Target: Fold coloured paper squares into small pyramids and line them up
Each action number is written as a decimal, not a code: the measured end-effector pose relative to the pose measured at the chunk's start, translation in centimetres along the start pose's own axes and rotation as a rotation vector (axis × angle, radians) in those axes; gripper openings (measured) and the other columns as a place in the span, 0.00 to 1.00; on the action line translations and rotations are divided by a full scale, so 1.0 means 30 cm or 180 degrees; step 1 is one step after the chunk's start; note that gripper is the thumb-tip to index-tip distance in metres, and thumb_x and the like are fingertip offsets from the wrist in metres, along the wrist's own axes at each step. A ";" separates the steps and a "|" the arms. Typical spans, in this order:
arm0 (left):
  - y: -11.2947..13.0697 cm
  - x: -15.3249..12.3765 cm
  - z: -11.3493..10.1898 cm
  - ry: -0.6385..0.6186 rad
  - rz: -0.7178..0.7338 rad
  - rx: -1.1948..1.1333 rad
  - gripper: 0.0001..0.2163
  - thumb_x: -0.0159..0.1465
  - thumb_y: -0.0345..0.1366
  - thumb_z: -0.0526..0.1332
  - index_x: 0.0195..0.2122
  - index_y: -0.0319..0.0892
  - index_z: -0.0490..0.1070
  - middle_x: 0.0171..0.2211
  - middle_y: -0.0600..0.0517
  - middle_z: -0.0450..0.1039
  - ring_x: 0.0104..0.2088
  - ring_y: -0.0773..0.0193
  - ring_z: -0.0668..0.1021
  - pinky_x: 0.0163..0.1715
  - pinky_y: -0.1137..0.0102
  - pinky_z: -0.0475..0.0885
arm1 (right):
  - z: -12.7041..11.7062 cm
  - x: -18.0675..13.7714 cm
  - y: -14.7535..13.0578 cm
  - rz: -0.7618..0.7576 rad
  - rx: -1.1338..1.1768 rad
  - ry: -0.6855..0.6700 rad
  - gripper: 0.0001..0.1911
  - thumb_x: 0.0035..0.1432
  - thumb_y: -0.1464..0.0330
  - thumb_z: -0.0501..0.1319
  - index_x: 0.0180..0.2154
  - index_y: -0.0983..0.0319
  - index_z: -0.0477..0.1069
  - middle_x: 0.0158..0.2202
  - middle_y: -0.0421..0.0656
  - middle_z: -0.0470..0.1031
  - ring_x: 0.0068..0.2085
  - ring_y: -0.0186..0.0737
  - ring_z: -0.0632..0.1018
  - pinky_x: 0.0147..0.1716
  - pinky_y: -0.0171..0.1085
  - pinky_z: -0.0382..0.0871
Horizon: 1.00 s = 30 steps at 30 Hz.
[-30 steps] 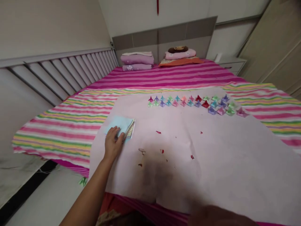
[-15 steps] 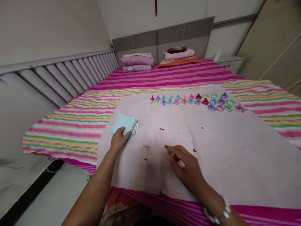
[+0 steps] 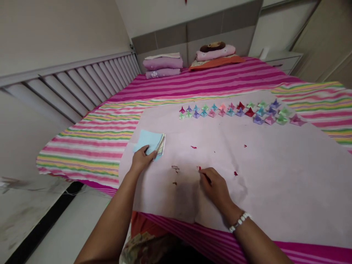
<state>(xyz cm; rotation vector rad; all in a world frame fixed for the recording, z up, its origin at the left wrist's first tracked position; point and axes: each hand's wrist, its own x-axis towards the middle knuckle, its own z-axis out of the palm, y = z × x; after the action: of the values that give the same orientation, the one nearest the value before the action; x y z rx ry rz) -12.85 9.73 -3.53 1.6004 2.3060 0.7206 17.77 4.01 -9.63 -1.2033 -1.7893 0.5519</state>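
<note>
A large pale pink paper sheet covers the near part of the striped bed. My left hand rests on the near corner of a stack of square papers, light blue on top, its fingers bent over the stack's edge. My right hand lies on the sheet with fingers drawn together in a pinch at a small red paper scrap. Other red scraps are scattered around it. Farther off, two rows of several small folded paper shapes in many colours lie on the sheet.
The bed has a pink and rainbow striped cover. Folded purple blankets and a pink pillow stack sit at the headboard. A slatted rail runs along the left side. A white nightstand stands at the back right.
My right hand came into view from the lower right and moved onto the sheet, closing its fingers at a red scrap. My left hand stayed on the paper stack. The camera shifted slightly.
</note>
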 end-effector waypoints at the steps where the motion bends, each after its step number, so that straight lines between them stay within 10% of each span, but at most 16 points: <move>1: 0.000 0.002 -0.002 -0.0019 -0.0003 -0.0028 0.32 0.54 0.52 0.63 0.54 0.35 0.70 0.49 0.38 0.76 0.48 0.45 0.77 0.47 0.58 0.72 | 0.001 0.001 0.002 0.0005 -0.0004 0.0000 0.10 0.60 0.73 0.52 0.37 0.61 0.72 0.35 0.46 0.76 0.36 0.42 0.78 0.35 0.38 0.72; 19: -0.027 0.014 -0.062 -0.0725 0.0092 -0.0451 0.44 0.45 0.53 0.68 0.59 0.31 0.64 0.48 0.40 0.76 0.41 0.50 0.78 0.43 0.60 0.73 | 0.000 0.010 -0.001 0.0126 -0.0019 -0.0021 0.09 0.60 0.71 0.53 0.35 0.60 0.72 0.35 0.46 0.76 0.35 0.42 0.78 0.34 0.38 0.71; 30: -0.052 0.016 -0.100 -0.1064 0.0350 -0.1028 0.35 0.47 0.48 0.70 0.56 0.42 0.69 0.59 0.44 0.67 0.56 0.48 0.71 0.55 0.58 0.66 | 0.001 0.010 0.003 0.0079 -0.0110 -0.0038 0.10 0.59 0.72 0.52 0.35 0.61 0.72 0.34 0.46 0.76 0.33 0.41 0.78 0.33 0.38 0.70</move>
<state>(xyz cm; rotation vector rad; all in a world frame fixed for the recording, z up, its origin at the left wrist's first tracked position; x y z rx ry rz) -15.67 8.96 -1.76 1.5669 1.7792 0.7400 17.76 4.31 -9.57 -1.2496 -1.8029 0.5455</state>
